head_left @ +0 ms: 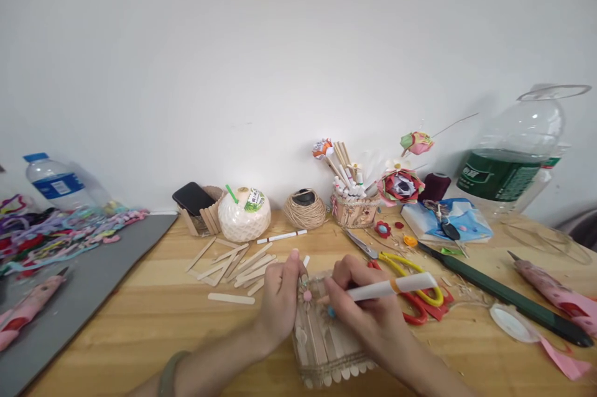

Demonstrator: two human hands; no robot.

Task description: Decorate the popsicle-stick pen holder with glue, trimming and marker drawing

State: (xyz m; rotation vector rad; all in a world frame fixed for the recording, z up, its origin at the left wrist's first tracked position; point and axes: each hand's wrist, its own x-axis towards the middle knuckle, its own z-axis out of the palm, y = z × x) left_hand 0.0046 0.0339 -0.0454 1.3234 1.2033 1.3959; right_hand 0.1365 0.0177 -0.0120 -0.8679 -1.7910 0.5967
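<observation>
A small panel of wooden craft sticks [321, 347], with twine along its scalloped lower edge and small pink and blue decorations on it, lies at the table's front. My left hand [282, 291] grips its upper left edge, thumb pointing up. A white marker with an orange band [392, 287] is held in my right hand [361, 294] over the panel's upper part. The marker's tip is hidden behind my fingers.
Loose craft sticks [231, 298] lie behind and left. Yellow-handled scissors [405, 266] and a dark green tool [504, 291] are at right. Behind stand a wrapped coconut [244, 216], twine ball [305, 209], marker holder [355, 210] and large bottle [508, 154].
</observation>
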